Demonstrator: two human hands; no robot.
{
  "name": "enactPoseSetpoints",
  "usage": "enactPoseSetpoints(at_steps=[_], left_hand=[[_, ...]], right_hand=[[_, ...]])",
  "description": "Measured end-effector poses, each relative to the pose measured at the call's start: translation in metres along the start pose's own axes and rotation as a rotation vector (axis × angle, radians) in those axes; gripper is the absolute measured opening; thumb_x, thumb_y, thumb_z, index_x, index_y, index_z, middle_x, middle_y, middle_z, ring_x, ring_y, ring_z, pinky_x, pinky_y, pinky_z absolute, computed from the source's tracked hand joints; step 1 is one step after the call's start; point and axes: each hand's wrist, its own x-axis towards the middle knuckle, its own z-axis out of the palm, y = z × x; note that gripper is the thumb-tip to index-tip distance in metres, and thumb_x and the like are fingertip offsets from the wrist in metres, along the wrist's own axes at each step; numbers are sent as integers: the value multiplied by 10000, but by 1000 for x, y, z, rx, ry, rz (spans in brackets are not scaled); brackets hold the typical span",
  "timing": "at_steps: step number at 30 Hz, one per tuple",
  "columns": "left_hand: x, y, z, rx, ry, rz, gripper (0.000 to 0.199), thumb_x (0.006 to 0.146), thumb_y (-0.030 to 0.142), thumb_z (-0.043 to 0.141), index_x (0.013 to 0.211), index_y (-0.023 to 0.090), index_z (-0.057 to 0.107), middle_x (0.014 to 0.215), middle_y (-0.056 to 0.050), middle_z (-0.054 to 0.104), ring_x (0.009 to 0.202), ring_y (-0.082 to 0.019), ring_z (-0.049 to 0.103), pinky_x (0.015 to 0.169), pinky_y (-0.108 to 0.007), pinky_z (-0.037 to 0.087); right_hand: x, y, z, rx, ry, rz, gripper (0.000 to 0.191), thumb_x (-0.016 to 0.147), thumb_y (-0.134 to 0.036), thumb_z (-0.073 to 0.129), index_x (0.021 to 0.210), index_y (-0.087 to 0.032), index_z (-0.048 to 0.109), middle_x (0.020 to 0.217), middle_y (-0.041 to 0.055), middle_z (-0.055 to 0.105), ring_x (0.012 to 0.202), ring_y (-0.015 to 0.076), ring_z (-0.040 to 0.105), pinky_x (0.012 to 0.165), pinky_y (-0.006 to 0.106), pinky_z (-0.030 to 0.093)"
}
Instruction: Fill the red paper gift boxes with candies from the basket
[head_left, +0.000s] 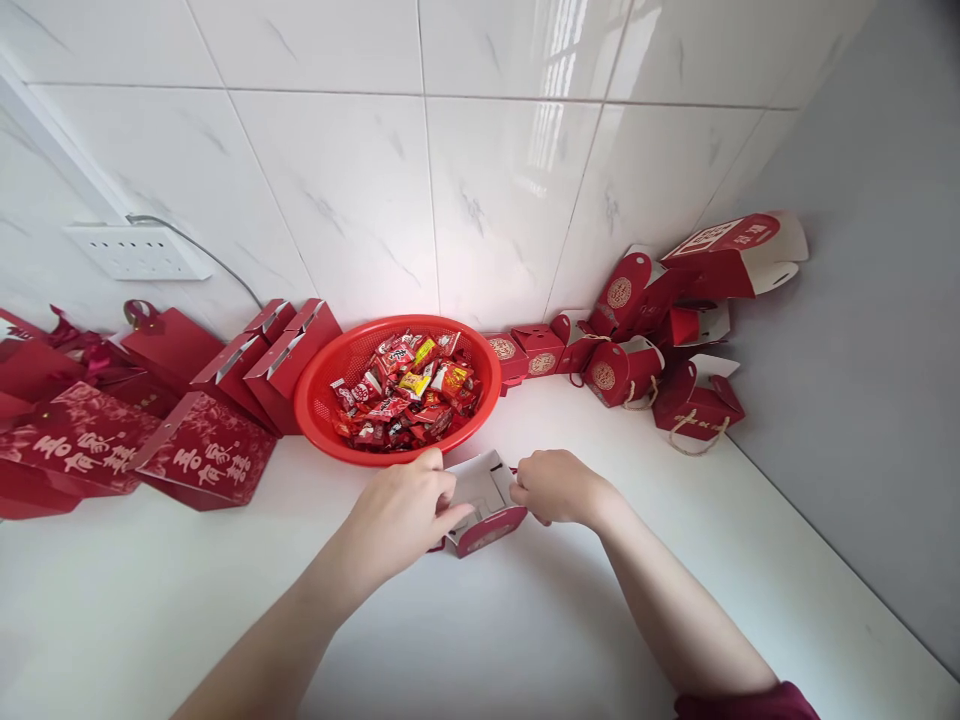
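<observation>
A small red cardboard gift box [491,530] with a pale inside stands on the white tabletop before me, its top flaps apart and its inside in sight. My left hand [409,510] grips its left side, thumb over the near left edge and fingers curled at the far left. At the right end, my right hand [559,487] is closed with bent fingers against the box; its fingertips are partly hidden. Bits of dark red cord show at both ends of the box. Just behind it is a red plastic basket [311,425] heaped with wrapped candies [416,385].
Several red gift boxes [622,370] with round gold emblems line the wall at right, some with rope handles. Red gift bags [206,450] with white lettering stand at left. A grey panel [862,350] borders the table's right side. A power socket [139,252] is on the tiled wall.
</observation>
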Motion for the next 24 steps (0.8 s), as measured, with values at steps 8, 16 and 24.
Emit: enactPoseSetpoints(at_steps=[8, 16, 24], left_hand=[[-6, 5, -2, 98, 9, -43, 369, 903, 402, 551, 622, 178, 464, 628, 8, 576, 534, -133, 475, 521, -276, 190], [-6, -6, -7, -19, 79, -77, 226, 862, 348, 583, 719, 208, 476, 668, 38, 636, 590, -146, 547, 534, -253, 250], [9, -9, 6, 44, -85, -65, 356, 941, 347, 409, 681, 186, 591, 654, -39, 642, 570, -181, 588, 507, -270, 276]], right_hand=[[-11, -5, -4, 44, -51, -4, 404, 867, -194, 423, 552, -163, 673, 612, 75, 711, 579, 177, 613, 622, 280, 395], [-9, 6, 0, 17, 32, 71, 348, 870, -354, 520, 612, -167, 662, 675, 82, 697, 570, 184, 603, 572, 284, 371], [-5, 11, -2, 3, 43, 72, 494, 963, -235, 324, 597, -160, 647, 661, 88, 688, 519, 163, 560, 550, 281, 362]])
